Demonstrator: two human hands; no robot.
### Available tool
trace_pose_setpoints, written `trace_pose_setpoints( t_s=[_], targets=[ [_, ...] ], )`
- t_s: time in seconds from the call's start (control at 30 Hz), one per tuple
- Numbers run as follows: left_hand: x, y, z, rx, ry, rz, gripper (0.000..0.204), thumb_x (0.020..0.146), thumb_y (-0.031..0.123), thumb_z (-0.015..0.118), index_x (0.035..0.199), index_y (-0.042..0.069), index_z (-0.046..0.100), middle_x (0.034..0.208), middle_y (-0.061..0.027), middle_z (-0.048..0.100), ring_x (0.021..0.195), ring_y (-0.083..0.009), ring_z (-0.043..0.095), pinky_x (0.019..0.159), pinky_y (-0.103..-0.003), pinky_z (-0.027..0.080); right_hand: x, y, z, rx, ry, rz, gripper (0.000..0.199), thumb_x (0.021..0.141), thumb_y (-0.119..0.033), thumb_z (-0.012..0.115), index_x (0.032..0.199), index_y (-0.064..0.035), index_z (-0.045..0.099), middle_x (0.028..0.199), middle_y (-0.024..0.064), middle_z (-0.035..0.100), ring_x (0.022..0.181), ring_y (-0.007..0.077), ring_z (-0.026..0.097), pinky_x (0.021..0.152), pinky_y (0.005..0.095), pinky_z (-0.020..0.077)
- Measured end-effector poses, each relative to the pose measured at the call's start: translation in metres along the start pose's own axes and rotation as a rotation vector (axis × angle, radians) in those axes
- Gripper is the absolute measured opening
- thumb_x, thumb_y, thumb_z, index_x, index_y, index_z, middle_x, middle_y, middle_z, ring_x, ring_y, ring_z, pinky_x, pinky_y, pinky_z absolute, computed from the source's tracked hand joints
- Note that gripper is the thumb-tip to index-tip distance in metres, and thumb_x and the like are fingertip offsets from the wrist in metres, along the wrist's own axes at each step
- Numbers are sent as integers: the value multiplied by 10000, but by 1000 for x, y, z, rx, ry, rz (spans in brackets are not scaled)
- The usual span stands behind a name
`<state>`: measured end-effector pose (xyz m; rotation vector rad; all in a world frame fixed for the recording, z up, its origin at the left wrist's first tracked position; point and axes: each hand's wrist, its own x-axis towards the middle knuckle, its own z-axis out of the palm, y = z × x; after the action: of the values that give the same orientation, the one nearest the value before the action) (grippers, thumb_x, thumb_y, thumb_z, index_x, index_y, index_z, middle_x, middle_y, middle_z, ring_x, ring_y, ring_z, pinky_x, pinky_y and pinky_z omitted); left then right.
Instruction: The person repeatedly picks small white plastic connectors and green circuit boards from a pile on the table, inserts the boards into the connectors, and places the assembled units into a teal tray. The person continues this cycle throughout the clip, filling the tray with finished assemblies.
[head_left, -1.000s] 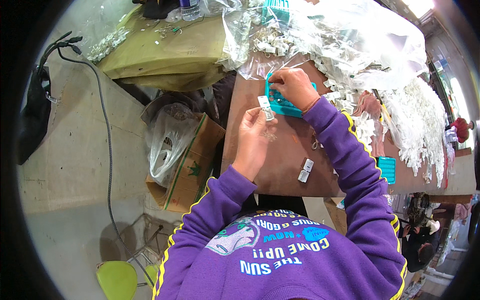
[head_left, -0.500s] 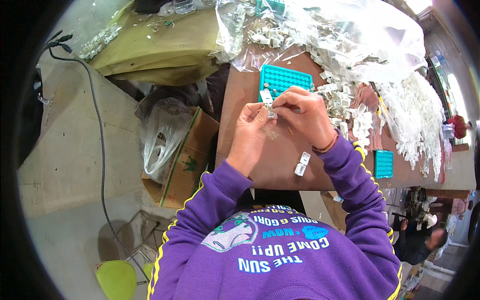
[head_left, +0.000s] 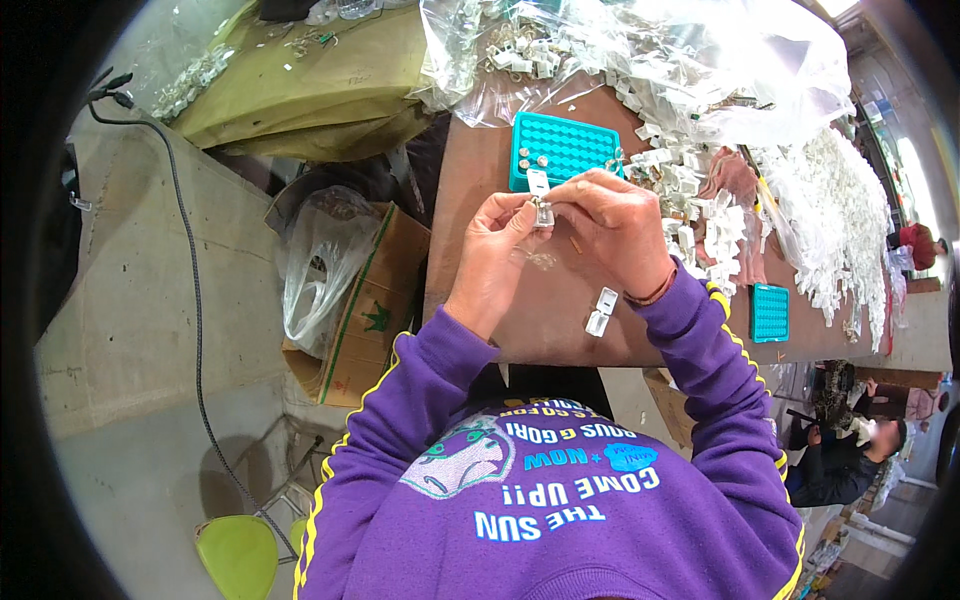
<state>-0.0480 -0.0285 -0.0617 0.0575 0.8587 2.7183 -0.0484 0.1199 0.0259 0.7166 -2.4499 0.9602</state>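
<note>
On the brown wooden table point(head_left: 470, 250) lies a teal plastic grid tray point(head_left: 565, 148) beside a heap of white plastic clips point(head_left: 690, 180). Above the table, the left hand point(head_left: 495, 250) and right hand point(head_left: 610, 225) meet, their fingertips pinching a small white plastic clip point(head_left: 541, 212) just below the tray.

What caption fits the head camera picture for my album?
Both hands, left hand and right hand, pinch a small white clip above a brown table, near a teal tray.
</note>
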Motion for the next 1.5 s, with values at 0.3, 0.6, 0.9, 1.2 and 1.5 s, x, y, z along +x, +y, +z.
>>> trace_pose_setpoints(
  t_s=[0.3, 0.6, 0.9, 1.2, 1.5],
  targets=[
    [0, 2, 0, 10, -19, -31, 112, 949, 121, 598, 1043, 60, 600, 953, -45, 660, 860, -135, 639, 808, -299, 534, 6, 11, 0, 40, -109, -5, 187, 744, -51, 693, 929, -70, 695, 809, 120, 646, 699, 260, 642, 619, 348, 512],
    [2, 1, 1, -88, 43, -20, 156, 961, 152, 584, 1083, 55, 576, 988, -84, 668, 875, -151, 650, 824, -305, 535, 2, 24, 16, 74, 122, 72, 231, 826, -90, 647, 1054, -76, 684, 964, 122, 689, 798, 291, 676, 684, 366, 535],
    [3, 2, -2, -63, 53, -15, 171, 956, 163, 593, 1094, 63, 572, 1012, -107, 673, 886, -175, 659, 809, -313, 541, 28, 66, 28, -287, -65, -50, 130, 801, -156, 683, 905, -83, 711, 835, 84, 664, 727, 283, 648, 651, 378, 515],
    [3, -1, -2, -41, 35, -43, 148, 944, 137, 611, 1072, 66, 587, 981, -67, 669, 855, -150, 655, 812, -305, 541, 5, 15, 4, 94, -30, 96, 83, 768, -72, 709, 842, -38, 694, 779, 86, 656, 670, 224, 643, 603, 309, 513],
    [1, 1, 0, 15, 37, -40, 112, 940, 108, 611, 1042, 64, 604, 981, -54, 660, 870, -138, 643, 823, -303, 538, 6, 19, 2, 109, -92, 48, 82, 786, -87, 691, 849, -36, 683, 780, 93, 635, 661, 255, 632, 600, 328, 502]
  ],
)
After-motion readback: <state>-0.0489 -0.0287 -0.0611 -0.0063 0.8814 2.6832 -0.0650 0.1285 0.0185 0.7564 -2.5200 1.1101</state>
